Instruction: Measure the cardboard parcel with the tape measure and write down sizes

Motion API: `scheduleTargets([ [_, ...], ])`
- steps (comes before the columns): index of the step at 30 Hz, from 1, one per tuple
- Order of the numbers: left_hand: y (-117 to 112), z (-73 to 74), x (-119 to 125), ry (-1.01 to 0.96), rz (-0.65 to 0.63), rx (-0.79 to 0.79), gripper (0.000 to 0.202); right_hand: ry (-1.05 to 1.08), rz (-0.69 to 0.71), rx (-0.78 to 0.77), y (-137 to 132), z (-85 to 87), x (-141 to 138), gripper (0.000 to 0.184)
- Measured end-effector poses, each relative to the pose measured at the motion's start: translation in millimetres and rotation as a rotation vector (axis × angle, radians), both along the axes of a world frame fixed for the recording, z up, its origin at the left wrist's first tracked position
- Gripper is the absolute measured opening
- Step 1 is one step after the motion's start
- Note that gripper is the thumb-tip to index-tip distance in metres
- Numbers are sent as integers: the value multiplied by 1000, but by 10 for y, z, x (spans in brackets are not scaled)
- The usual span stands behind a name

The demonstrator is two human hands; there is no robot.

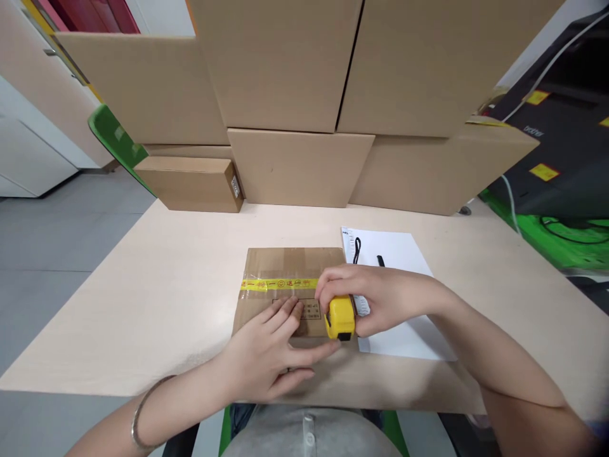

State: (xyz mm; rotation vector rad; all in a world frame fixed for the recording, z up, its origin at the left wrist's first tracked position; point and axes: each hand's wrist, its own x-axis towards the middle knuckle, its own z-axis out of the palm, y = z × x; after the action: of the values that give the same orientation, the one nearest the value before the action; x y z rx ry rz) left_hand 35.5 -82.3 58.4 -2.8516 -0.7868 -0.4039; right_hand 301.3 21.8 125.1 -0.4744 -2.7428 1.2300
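Note:
A flat cardboard box [266, 260] lies on the table, with a strip of yellow printed tape across its top and a printed label. My left hand [273, 343] rests on the near part of this box, its fingers stretched out. The index fingertip reaches toward the lower end of a yellow tape measure [340, 317]. My right hand [354, 292] is closed around that tape measure at the box's right side. Whether any blade is pulled out cannot be seen. A black wrist strap loop [357, 249] shows just beyond the right hand.
White paper sheets [404, 339] lie right of the box, with a small black object [380, 261] on them. Large cardboard panels [299, 168] stand along the back of the table [190, 266]. A closed carton [195, 187] sits at the back left. A dark machine [561, 146] is at the right.

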Motion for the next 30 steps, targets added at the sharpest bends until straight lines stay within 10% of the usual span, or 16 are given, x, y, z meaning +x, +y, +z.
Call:
scheduleTargets([
  [19,14,-11,81,-20,31,-38,61,-80,-231,28,1200,183,-127,39],
  [30,26,-35,77,6,34,4,63,-96,-219,57,1046,176,-116,40],
])
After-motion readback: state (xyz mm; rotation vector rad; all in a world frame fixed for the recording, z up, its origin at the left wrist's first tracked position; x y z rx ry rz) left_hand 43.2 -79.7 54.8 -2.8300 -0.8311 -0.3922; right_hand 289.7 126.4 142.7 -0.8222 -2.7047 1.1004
